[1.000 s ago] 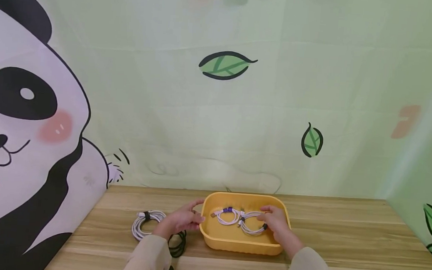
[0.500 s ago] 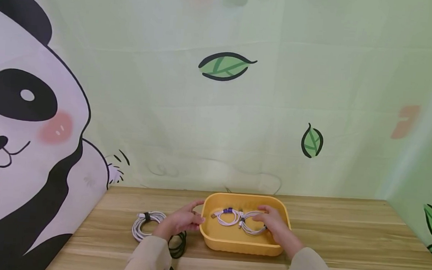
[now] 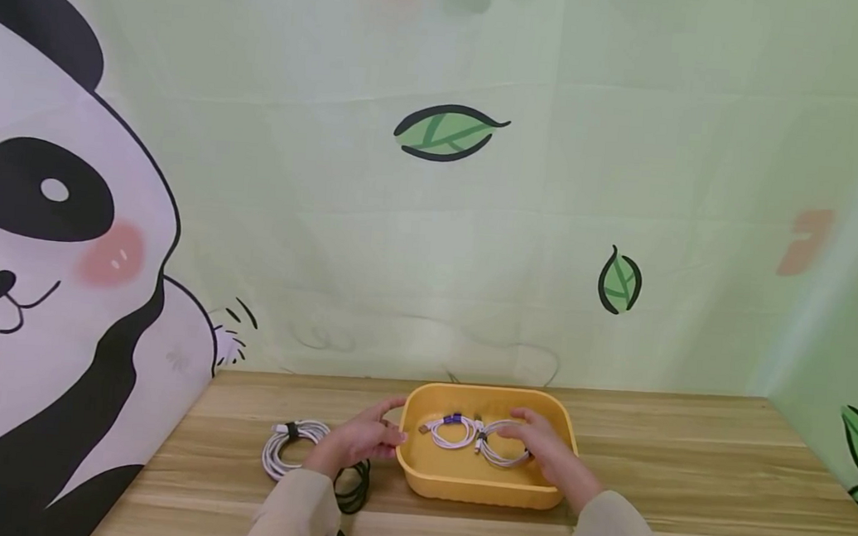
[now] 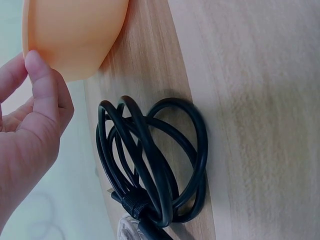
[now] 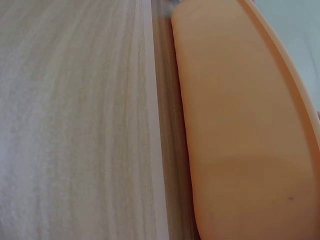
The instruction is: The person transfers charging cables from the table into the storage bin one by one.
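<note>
A yellow plastic bin (image 3: 488, 492) stands on the table. Its left rim is pinched by my left hand (image 3: 365, 438), with the thumb (image 4: 39, 67) against the outer wall in the left wrist view. Inside the bin lie a coiled white cable (image 3: 451, 432) with a purple tie and a larger coiled pale cable (image 3: 494, 453) with a dark tie. Over the right end of the pale coil is my right hand (image 3: 547, 446), thumb and fingers apart. Whether it touches the coil, I cannot tell. The right wrist view has the bin's outer wall but not the hand.
Left of the bin, a coiled black cable (image 4: 160, 155) with a black strap lies on the wooden table (image 3: 684, 468). Beside it is a coiled grey-white cable (image 3: 278, 450), partly behind the left arm. A printed panda backdrop (image 3: 313, 210) rises behind the table.
My right hand has shifted slightly left over the pale coil, and now covers the coil's right-hand dark tie. The left hand and the bin have stayed in place.
</note>
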Motion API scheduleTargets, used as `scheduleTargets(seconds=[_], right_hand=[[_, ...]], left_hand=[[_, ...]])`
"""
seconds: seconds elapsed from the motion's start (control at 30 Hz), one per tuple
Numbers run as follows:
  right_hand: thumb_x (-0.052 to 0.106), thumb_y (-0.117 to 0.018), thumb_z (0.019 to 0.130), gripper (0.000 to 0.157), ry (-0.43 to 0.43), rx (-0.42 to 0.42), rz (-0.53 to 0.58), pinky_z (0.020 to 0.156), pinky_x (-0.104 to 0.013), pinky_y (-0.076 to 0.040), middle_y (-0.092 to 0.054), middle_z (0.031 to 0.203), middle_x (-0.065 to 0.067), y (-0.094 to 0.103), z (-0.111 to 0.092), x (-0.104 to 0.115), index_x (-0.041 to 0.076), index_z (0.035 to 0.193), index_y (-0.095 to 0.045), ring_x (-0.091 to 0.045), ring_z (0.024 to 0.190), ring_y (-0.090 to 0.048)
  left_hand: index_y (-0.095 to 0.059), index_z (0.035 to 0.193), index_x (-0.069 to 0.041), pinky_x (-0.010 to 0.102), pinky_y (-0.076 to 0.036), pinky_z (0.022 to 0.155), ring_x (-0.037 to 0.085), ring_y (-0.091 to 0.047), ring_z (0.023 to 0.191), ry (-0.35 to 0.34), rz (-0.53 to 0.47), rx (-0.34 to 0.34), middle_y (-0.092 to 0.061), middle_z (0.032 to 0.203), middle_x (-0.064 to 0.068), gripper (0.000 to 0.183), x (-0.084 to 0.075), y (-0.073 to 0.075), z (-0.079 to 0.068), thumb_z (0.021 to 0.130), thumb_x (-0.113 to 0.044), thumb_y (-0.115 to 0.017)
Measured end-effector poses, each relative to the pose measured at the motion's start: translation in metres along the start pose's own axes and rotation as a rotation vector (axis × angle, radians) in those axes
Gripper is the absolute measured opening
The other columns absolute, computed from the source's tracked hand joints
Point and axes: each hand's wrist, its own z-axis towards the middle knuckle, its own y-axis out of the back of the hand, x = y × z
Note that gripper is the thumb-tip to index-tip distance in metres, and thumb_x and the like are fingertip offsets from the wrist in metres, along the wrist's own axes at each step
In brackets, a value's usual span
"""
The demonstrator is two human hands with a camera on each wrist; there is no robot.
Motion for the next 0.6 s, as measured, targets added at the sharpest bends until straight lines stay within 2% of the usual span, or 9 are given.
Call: scheduleTargets(seconds=[0.17,0.6], right_hand=[[0.017,-0.055,0.081,0.053,0.001,0.011,-0.003,0.100,-0.057,-0.023,-0.034,0.132,-0.027,0.0013,0.0002,0.0016,-0.006,0.126,-0.037,-0.043,0.122,-0.030],[0.019,-0.054,0.083,0.054,0.024,-0.006,-0.017,0.101,-0.055,-0.022,-0.031,0.135,-0.026,0.0008,-0.0021,0.0046,-0.005,0.128,-0.037,-0.043,0.123,-0.029]], left_hand=[[-0.020,0.139,-0.012,0.021,-0.048,0.061,0.011,-0.051,0.065,-0.003,-0.005,0.001,-0.047,0.088,0.007,0.066,-0.0009,-0.0004,-0.0008,0.084,-0.001,-0.054],[-0.021,0.139,-0.011,0.024,-0.048,0.064,0.011,-0.051,0.065,-0.003,0.000,-0.005,-0.047,0.088,0.007,0.065,-0.0008,-0.0001,-0.0008,0.084,-0.001,-0.054]])
